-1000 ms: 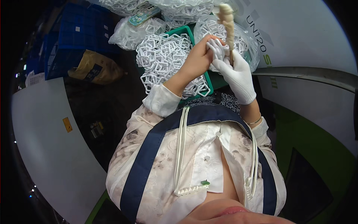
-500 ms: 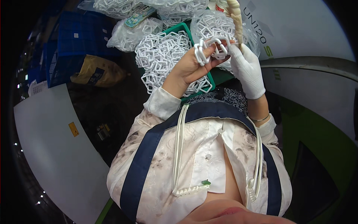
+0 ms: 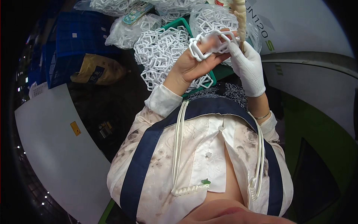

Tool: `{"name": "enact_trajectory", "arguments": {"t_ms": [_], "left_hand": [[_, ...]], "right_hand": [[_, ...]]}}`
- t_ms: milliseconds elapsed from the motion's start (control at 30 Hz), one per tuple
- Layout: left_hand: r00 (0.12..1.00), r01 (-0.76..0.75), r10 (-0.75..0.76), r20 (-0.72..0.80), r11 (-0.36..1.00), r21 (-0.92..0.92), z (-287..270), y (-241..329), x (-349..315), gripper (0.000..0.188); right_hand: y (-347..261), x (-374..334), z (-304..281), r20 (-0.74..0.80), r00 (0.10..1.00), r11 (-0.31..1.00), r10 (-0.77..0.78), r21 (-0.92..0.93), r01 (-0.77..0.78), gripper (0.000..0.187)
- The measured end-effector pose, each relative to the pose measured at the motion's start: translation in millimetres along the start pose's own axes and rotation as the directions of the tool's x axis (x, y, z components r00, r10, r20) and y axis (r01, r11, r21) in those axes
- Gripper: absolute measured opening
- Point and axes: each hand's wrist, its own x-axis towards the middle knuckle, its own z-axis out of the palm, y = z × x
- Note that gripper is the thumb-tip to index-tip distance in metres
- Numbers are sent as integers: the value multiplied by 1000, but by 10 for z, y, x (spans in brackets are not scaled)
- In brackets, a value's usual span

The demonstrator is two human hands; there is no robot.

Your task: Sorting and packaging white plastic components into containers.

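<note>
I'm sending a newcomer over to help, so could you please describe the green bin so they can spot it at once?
From the large pale panel on the right, look left past the gloved right hand to the bin, just beyond the navy apron. It is heaped with white links, and its bright green rim sets it apart from the clear plastic bags nearby.

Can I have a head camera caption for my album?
Bare left hand with white links, gloved right hand with a cream-wrapped stick, near a green crate heaped with more.

links (image 3: 197, 57): smooth glossy plastic | glove (image 3: 250, 72): matt knit cloth | wrapped stick (image 3: 240, 16): matt, lumpy | bag (image 3: 121, 34): crinkled clear plastic
</note>
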Motion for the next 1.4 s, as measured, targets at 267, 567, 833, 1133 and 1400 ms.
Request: {"name": "enact_trajectory", "arguments": {"t_ms": [267,567,833,1133,1400], "left_hand": [[1000,-13,13,-2,995,-103,-105,-60,17,47],[997,-77,78,-20,994,75,-69,-72,61,62],[986,-150,162,-42,965,217,-86,104,78,50],[652,198,310,692,-951,239,-529,268,540,35],[943,314,162,-289,-721,618,-923,161,-90,45]], "right_hand": [[25,-20,61,2,991,988,-133,-79,133,30],[76,-49,203,72,977,925,-200,-316,213,25],[-12,89,-18,-216,957,978,-194,-114,173,28],[120,521,-432,-178,881,800,-438,-525,291,39],[489,305,-911,-362,906,856,-220,-517,2,31]]}}
